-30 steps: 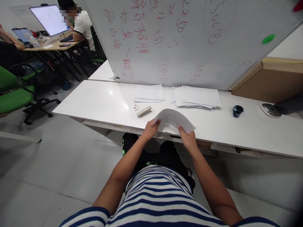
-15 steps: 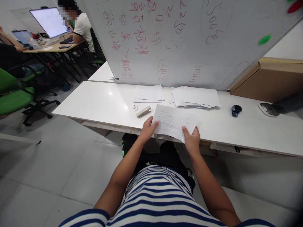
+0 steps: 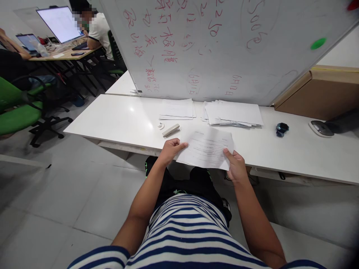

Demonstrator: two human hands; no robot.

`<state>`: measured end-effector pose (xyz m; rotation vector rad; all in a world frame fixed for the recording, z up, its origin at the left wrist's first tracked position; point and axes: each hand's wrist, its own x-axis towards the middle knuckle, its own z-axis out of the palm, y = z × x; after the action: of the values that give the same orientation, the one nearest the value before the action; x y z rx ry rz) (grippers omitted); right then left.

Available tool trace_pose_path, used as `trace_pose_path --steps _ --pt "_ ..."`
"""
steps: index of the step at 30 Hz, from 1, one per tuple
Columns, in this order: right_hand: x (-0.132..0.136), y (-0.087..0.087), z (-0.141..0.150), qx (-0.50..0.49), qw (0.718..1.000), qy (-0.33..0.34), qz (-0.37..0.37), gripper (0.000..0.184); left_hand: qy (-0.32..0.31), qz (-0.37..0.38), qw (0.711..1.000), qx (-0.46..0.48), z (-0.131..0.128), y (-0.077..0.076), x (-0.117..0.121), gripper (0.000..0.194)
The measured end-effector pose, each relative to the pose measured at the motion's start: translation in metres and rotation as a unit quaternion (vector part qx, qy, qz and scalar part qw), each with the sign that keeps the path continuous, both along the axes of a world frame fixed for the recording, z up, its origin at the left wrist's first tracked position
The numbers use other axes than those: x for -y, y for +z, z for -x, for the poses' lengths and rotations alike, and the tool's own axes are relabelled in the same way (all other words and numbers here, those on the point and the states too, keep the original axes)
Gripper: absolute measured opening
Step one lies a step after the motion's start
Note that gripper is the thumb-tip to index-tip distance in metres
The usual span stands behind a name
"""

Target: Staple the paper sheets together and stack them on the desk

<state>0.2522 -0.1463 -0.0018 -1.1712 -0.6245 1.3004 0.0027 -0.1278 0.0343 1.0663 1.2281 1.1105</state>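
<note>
Printed paper sheets (image 3: 206, 149) are held up between my two hands, over the desk's front edge. My left hand (image 3: 170, 150) pinches their left side, thumb on top. On the right side, my right hand (image 3: 236, 164) grips them with the thumb on the printed face. Just beyond my left hand lies a beige stapler (image 3: 171, 130) on the white desk. A small white curled object (image 3: 160, 126) sits beside the stapler. Farther back are a thin stack of papers (image 3: 176, 109) and, to its right, a thicker, uneven paper stack (image 3: 232, 113).
A whiteboard (image 3: 179, 48) with red writing stands along the back of the white desk (image 3: 112, 117). To the right are a dark watch-like object (image 3: 282, 129), a computer mouse (image 3: 321, 128) and a cardboard box (image 3: 322, 91). A green chair (image 3: 19, 112) and two people are at the left.
The sheets have turned and flattened, so their printed face shows more fully. My right hand has moved right and slightly down; my left hand has shifted slightly left.
</note>
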Motion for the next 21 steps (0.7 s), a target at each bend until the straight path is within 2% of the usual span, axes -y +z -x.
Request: trace_pose_path --steps 3,8,13,16,19,21 --pt "0.001 0.001 0.0 -0.03 0.999 0.035 0.002 0.038 0.01 -0.028 1.0 -0.006 -0.001 0.006 0.003 0.046" --pt "0.002 0.001 0.002 -0.044 0.998 0.05 0.006 0.038 0.014 -0.06 0.997 -0.051 -0.001 0.015 0.008 0.049" --pt "0.001 0.002 0.005 -0.027 0.999 0.042 0.003 0.039 0.001 -0.055 0.997 -0.052 0.0 0.014 0.008 0.043" --pt "0.001 0.005 0.005 0.027 0.999 -0.031 -0.032 0.036 0.026 -0.076 0.994 -0.07 -0.001 0.01 0.005 0.029" --pt "0.008 0.015 0.007 0.151 0.971 -0.159 -0.095 0.034 0.065 -0.106 0.984 -0.127 -0.007 0.012 0.009 0.045" --pt "0.018 0.023 0.014 0.244 0.943 -0.191 -0.125 0.036 0.023 -0.12 0.982 -0.141 -0.018 0.021 0.018 0.053"
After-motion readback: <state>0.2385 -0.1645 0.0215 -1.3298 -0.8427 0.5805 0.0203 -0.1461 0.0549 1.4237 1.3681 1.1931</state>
